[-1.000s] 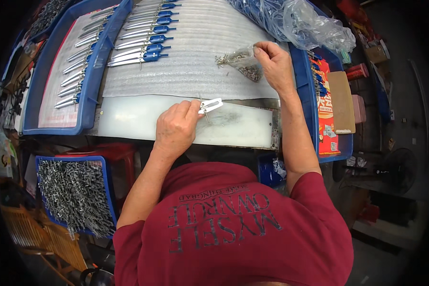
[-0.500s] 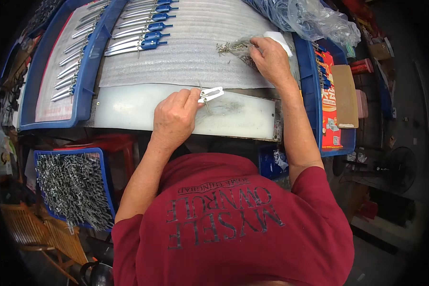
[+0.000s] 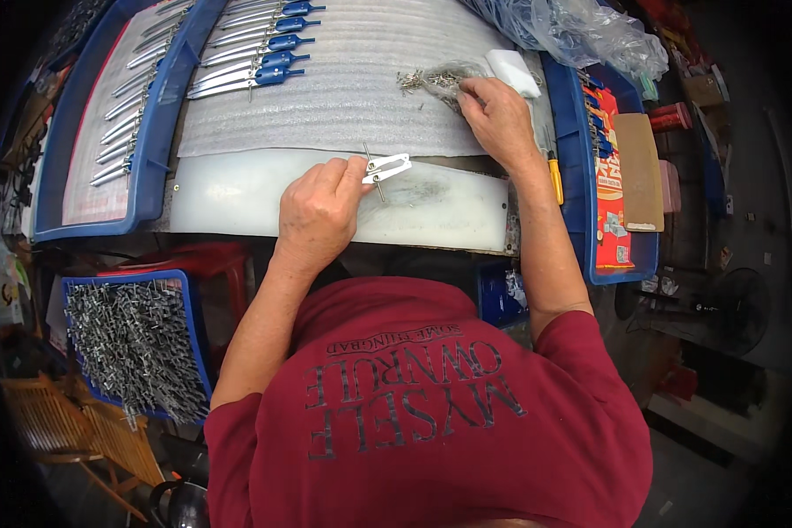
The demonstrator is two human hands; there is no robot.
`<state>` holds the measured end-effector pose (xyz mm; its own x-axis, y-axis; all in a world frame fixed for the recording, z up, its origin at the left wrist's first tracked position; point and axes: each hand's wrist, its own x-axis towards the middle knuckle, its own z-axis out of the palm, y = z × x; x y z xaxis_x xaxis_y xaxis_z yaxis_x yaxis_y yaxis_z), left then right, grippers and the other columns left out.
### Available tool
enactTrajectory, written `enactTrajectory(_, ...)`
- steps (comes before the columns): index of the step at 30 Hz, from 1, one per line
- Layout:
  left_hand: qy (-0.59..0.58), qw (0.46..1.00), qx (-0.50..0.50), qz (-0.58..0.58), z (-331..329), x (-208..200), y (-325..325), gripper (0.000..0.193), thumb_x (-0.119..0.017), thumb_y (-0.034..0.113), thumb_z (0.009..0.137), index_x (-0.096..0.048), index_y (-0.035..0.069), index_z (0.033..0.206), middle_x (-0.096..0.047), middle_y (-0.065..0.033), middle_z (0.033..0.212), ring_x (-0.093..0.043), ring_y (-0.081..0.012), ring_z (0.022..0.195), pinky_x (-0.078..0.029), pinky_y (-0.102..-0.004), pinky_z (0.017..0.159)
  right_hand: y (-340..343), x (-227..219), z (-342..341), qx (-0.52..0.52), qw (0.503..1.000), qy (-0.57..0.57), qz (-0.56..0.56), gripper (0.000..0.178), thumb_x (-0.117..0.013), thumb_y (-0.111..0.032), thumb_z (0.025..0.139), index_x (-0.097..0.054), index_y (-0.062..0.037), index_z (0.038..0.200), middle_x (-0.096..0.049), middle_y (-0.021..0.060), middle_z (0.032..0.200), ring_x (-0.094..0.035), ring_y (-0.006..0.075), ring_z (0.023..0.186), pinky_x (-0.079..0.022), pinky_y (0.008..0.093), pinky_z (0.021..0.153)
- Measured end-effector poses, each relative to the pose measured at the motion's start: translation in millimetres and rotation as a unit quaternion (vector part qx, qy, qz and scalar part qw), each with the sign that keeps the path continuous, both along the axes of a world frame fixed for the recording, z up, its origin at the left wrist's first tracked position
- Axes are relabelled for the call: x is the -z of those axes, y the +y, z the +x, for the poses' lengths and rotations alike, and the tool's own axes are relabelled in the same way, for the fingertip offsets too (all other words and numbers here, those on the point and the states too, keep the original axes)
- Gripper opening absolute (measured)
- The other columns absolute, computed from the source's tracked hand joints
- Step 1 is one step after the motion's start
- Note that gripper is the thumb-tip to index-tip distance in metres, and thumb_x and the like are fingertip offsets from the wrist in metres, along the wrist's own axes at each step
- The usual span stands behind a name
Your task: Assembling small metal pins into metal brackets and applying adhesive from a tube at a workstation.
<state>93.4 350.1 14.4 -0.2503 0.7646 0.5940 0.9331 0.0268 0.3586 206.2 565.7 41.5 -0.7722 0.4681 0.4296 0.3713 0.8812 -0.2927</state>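
Observation:
My left hand (image 3: 321,204) is closed around a silvery-white metal piece with two prongs (image 3: 390,167). A thin pin crosses that piece, sticking out on both sides. Beyond the worktop's middle, to the right, my right hand (image 3: 502,123) has its fingers bent at the edge of a clear plastic bag (image 3: 458,75). Small metal screws or pins (image 3: 411,82) spill from the bag's left side. Whatever lies between the right thumb and forefinger is too small to make out. A white folded item (image 3: 513,72) lies just beyond this hand.
Blue-handled metal tools (image 3: 277,60) lie in a row on the foam sheet (image 3: 352,106). More fill a blue tray (image 3: 154,189) at left. A white board (image 3: 238,194) edges the bench. A yellow-handled tool (image 3: 555,180) lies by my right forearm. A crate of metal parts (image 3: 136,343) stands lower left.
My right hand has drawn back slightly toward me, baring more of the bag and the white item. The yellow handle has come into sight. My left hand keeps its hold on the pronged piece.

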Motion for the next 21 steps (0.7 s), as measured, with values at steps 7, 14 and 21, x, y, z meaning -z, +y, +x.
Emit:
enactTrajectory(7, -0.005, 1.000, 0.001, 0.001, 0, 0, 1, 0.020, -0.059, 0.012, 0.070, -0.051, 0.002, 0.085, -0.044, -0.0065, 0.063, -0.049, -0.0202, 0.056, -0.040, -0.0317, 0.048, -1, 2, 4, -0.010, 1.000, 0.007, -0.005, 0.015, -0.055, -0.010, 0.073, -0.060, 0.0002, 0.082, -0.059, 0.0144, 0.079, -0.056, 0.0286, 0.075, -0.044, 0.0327, 0.067)
enactTrajectory(14, -0.009, 1.000, 0.005, -0.010, 0, -3, 2, 0.019, -0.058, 0.011, 0.070, -0.051, 0.003, 0.085, -0.044, -0.0068, 0.064, -0.048, -0.0211, 0.056, -0.039, -0.0318, 0.047, 3, -8, 1, -0.010, 0.999, 0.022, -0.031, 0.014, -0.055, -0.011, 0.075, -0.059, 0.0002, 0.083, -0.059, 0.0129, 0.076, -0.057, 0.0243, 0.069, -0.043, 0.0300, 0.063)
enactTrajectory(21, -0.013, 1.000, 0.007, -0.016, 1, -4, 1, 0.017, -0.057, 0.010, 0.072, -0.050, 0.003, 0.085, -0.042, -0.0075, 0.064, -0.045, -0.0223, 0.054, -0.037, -0.0336, 0.046, 71, -55, -2, 0.145, 0.928, 0.321, -0.124, 0.016, -0.055, -0.013, 0.076, -0.061, -0.0006, 0.083, -0.060, 0.0094, 0.069, -0.055, 0.0137, 0.062, -0.042, 0.0233, 0.059)
